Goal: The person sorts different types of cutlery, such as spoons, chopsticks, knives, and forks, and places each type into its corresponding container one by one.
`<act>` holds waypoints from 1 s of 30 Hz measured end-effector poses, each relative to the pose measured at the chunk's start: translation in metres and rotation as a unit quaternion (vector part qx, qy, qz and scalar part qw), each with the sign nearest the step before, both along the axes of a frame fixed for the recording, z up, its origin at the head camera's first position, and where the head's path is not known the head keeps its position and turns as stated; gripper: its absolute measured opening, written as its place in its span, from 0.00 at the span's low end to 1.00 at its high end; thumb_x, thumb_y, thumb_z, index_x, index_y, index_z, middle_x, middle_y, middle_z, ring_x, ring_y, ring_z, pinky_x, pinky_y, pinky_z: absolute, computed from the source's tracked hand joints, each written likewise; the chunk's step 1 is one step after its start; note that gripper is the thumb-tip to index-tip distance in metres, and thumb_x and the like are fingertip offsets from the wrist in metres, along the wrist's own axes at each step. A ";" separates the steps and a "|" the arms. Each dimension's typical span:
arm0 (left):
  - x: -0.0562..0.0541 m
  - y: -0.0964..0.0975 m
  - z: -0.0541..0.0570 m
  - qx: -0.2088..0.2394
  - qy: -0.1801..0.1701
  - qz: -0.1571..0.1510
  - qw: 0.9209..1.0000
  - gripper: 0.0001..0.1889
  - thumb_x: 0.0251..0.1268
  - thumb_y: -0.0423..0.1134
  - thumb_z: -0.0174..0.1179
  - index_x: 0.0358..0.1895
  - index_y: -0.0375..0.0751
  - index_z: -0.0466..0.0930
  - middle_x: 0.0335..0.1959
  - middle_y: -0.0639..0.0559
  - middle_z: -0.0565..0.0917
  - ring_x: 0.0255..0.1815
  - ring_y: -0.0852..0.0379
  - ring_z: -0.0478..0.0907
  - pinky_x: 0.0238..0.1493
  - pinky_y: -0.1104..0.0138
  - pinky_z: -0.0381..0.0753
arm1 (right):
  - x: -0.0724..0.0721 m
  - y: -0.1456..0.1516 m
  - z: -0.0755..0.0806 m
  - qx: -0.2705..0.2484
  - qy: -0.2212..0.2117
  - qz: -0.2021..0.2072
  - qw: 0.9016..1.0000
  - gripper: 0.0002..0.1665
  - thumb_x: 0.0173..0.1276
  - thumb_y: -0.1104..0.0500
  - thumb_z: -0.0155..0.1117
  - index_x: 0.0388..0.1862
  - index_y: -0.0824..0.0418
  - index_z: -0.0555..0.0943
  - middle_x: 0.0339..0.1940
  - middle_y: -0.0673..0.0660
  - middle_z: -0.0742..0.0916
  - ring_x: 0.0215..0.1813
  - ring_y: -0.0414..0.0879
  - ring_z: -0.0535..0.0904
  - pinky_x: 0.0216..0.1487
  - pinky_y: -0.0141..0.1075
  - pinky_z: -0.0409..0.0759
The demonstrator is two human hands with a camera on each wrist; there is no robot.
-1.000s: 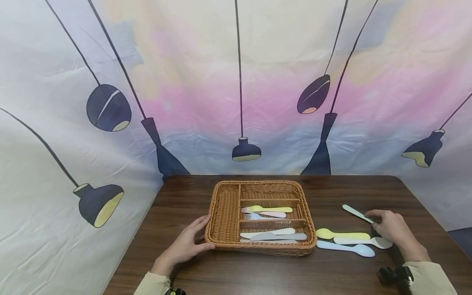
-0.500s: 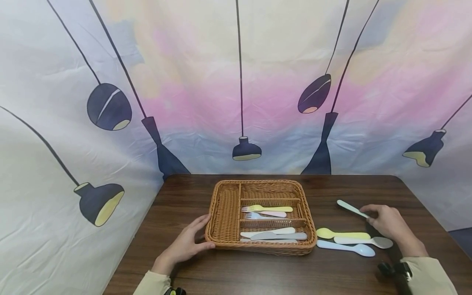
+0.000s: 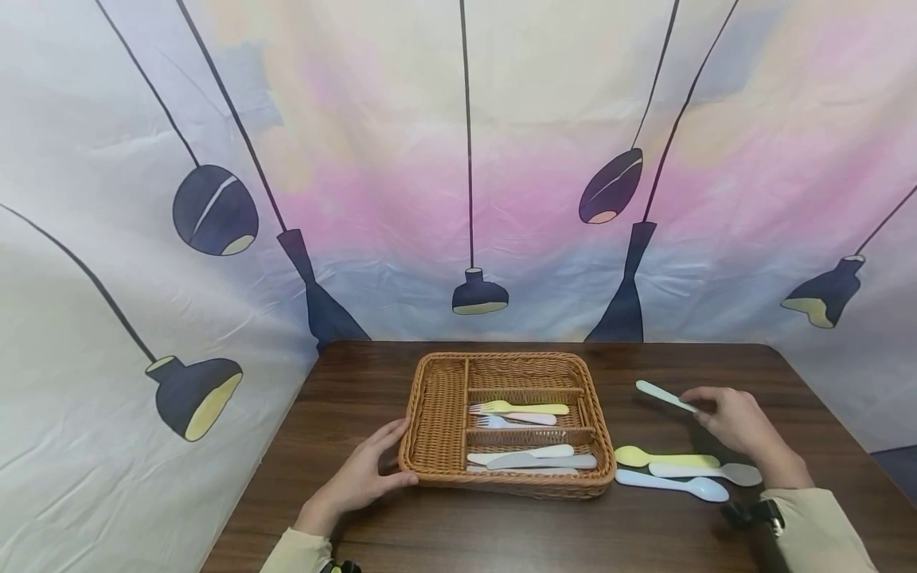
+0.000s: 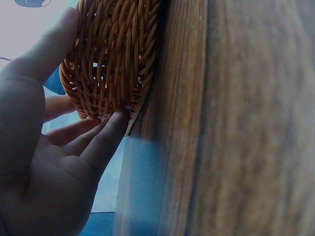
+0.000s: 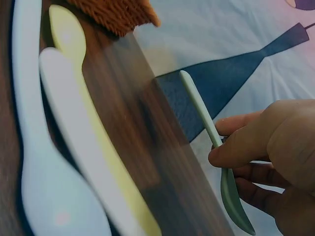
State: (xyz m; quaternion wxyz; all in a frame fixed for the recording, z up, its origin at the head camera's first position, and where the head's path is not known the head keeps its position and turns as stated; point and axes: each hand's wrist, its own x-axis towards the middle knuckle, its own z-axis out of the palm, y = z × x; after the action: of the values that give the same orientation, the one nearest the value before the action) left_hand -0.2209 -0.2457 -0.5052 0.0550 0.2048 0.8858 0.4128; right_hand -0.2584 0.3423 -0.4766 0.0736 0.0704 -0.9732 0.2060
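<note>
In the head view a wicker cutlery basket (image 3: 438, 477) stands on the table. My left hand (image 3: 358, 477) rests against its left front corner, fingers along the side and thumb at the front. The left wrist view shows the fingertips (image 4: 115, 123) touching the woven wall. My right hand (image 3: 741, 426) pinches a pale green spoon (image 3: 662, 394) between thumb and fingers, its handle end pointing left toward the basket. In the right wrist view the spoon's bowl (image 5: 236, 209) hangs below the fingers. A yellow spoon (image 3: 677, 459), a white-handled spoon (image 3: 680, 469) and a light blue spoon (image 3: 666, 481) lie below that hand.
Dividers part the basket into compartments. Forks, among them a yellow fork (image 3: 533, 409) and a blue fork (image 3: 501, 422), lie in the middle one; several knives, including a grey knife (image 3: 566, 461), lie in front. A lamp-patterned cloth (image 3: 544, 239) hangs behind the wooden table (image 3: 501, 533).
My right hand has carried the pale green spoon left and toward the back, away from the other spoons. My left hand and the basket have stayed in place.
</note>
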 end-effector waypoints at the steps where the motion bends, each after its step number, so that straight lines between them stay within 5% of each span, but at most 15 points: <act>1: 0.000 0.000 0.000 0.001 -0.001 -0.001 1.000 0.51 0.51 0.56 0.71 0.77 0.45 0.55 0.76 0.43 0.57 0.74 0.40 0.58 0.59 0.60 0.78 | -0.001 -0.002 0.001 -0.002 0.000 0.003 1.000 0.16 0.58 0.70 0.66 0.46 0.64 0.85 0.43 0.69 0.86 0.31 0.49 0.74 0.27 0.37 0.68; 12: 0.000 -0.001 -0.002 0.010 0.009 -0.002 1.000 0.51 0.51 0.55 0.72 0.76 0.42 0.56 0.75 0.42 0.58 0.74 0.40 0.59 0.58 0.62 0.79 | -0.015 -0.027 0.016 0.002 0.045 0.039 0.998 0.15 0.56 0.70 0.68 0.44 0.61 0.87 0.40 0.62 0.88 0.36 0.51 0.80 0.31 0.41 0.73; 30: 0.001 -0.001 -0.003 0.015 0.008 -0.006 1.000 0.51 0.52 0.55 0.71 0.77 0.42 0.55 0.75 0.42 0.58 0.73 0.40 0.59 0.58 0.63 0.79 | -0.041 -0.075 0.026 -0.037 0.053 0.093 0.994 0.16 0.60 0.71 0.64 0.46 0.60 0.87 0.45 0.62 0.88 0.43 0.55 0.84 0.36 0.45 0.82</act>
State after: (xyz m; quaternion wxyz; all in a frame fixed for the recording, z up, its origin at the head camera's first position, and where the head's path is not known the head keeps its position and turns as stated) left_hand -0.2204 -0.2469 -0.5083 0.0478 0.2145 0.8786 0.4241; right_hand -0.2990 0.2675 -0.4506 0.1080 0.1686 -0.9490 0.2437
